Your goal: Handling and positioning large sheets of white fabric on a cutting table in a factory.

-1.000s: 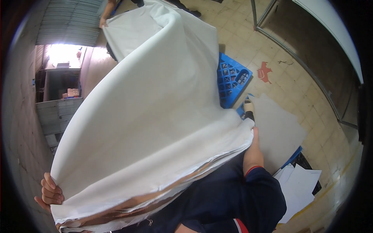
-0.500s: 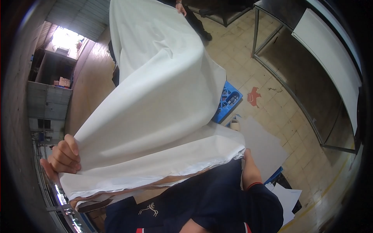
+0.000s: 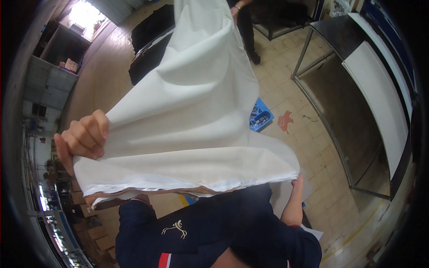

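Both left hand [image 3: 86, 135], tightly curled, and right hand [image 3: 298, 180], mostly hidden, grip white cloth [image 3: 192, 114].

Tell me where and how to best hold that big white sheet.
The white sheet is probably best taken by its two near corners, from left and right: it is wide, folds softly and shows several layers along its near edge.

Sheet [image 3: 187, 120] cut off at top edge, right hand [image 3: 299, 179] mostly behind it, lower right, co-worker [image 3: 246, 33] cropped at top, crate [image 3: 262, 118] part-covered right of centre, opening [image 3: 84, 14] glared out upper left, shelf goods [image 3: 52, 172] far left too small to tell.
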Demonstrator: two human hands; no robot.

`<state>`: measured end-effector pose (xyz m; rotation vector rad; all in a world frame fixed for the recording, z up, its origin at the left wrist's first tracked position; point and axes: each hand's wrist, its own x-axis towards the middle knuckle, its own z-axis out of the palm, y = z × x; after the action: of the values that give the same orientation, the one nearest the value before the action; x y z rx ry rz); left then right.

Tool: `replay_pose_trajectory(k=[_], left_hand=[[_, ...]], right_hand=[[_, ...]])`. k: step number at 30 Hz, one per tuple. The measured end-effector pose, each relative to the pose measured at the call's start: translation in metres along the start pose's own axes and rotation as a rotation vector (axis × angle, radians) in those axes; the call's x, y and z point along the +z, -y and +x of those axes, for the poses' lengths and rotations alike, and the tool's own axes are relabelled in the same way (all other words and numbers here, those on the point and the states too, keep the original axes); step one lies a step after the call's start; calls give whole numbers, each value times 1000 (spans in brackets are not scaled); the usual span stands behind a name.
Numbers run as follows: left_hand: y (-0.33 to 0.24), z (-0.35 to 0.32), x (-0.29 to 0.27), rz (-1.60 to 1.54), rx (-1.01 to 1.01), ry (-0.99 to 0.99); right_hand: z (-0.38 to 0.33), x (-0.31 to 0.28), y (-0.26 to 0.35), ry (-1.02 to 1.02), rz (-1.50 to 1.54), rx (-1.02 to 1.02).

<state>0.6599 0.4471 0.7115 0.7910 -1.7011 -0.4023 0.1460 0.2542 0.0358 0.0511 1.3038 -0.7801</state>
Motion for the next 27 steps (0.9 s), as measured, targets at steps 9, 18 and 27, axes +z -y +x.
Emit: replay_pose_trajectory(k=[9,18,27], left_hand=[[45,18,53,-192,180,-177],[69,19,125,-113,127,-180],[90,-3,142,-86,-8,-106]], right_hand=[[-325,243,51,890,-1129,-617],[-500,336,32,1301,-1149,-1221],[-461,299,-17,1320,-948,-1224]])
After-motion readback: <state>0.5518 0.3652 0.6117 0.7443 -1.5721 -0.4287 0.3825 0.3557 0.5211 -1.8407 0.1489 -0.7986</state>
